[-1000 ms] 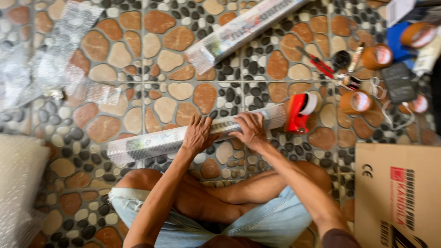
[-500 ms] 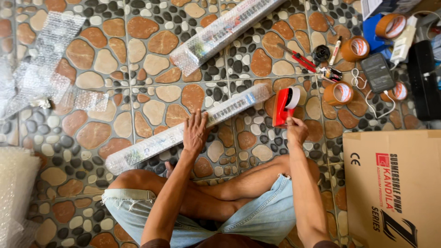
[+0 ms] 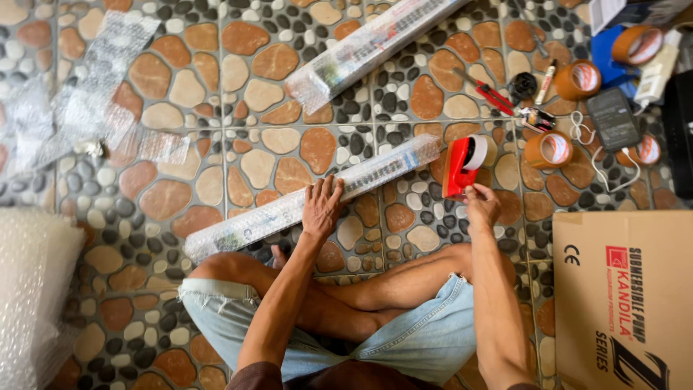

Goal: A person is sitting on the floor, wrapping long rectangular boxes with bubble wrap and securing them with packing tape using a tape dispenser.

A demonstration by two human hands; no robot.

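A long tube-shaped package wrapped in bubble wrap (image 3: 274, 213) lies slantwise on the pebble-patterned tile floor in front of my crossed legs. My left hand (image 3: 321, 208) rests flat on its middle with the fingers spread, pressing it down. A red tape dispenser (image 3: 460, 166) with a roll of pale tape stands just past the package's right end. My right hand (image 3: 482, 206) is at the dispenser's near end, its fingers curled on the handle.
A second wrapped long package (image 3: 368, 47) lies farther off. Several brown tape rolls (image 3: 548, 149), red-handled scissors (image 3: 485, 92) and a black device (image 3: 612, 119) lie at the upper right. A cardboard box (image 3: 628, 296) sits right; bubble wrap sheets (image 3: 86, 101) and a roll (image 3: 29, 289) left.
My right hand has left the wrapped package and moved right to the red tape dispenser. My left hand stays on the package.
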